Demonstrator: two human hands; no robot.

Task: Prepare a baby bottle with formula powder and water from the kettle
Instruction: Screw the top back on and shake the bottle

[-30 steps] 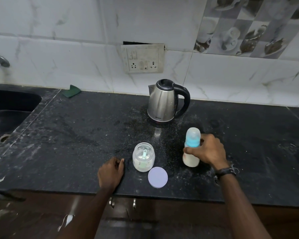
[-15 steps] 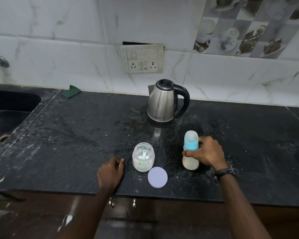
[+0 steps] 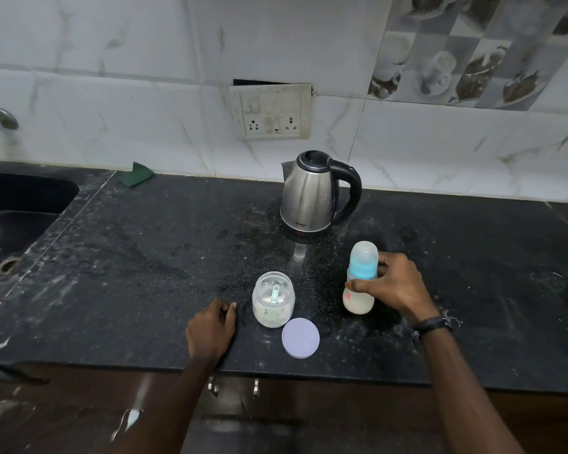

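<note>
Milky-white liquid fills the lower part of the clear plastic baby bottle with a blue collar and a frosted cap (image 3: pixel 361 276), which stands upright on the black speckled stone bench (image 3: pixel 145 257), in front of and slightly right of the kettle. The right hand (image 3: pixel 392 285) grips the bottle from its right side, thumb across the front just below the blue collar and fingers curled round the back; a dark band sits on that wrist. To the bottle's left, apart from it, stands a small open clear jar of pale formula powder (image 3: pixel 273 299) with a light green scoop (image 3: pixel 275 293) standing inside. The jar's round lilac lid (image 3: pixel 300 338) lies flat on the bench just in front of and to the right of the jar. The left hand (image 3: pixel 212 332) rests on the bench just left of the jar, fingers loosely curled and holding nothing. Behind, a stainless steel electric kettle with a black handle and lid (image 3: pixel 312 194) stands near the white tiled wall, below a white switch and socket panel (image 3: pixel 271 111). A folded green cloth (image 3: pixel 135 173) lies at the wall's foot to the left, beside a dark sink (image 3: pixel 20 204).
</note>
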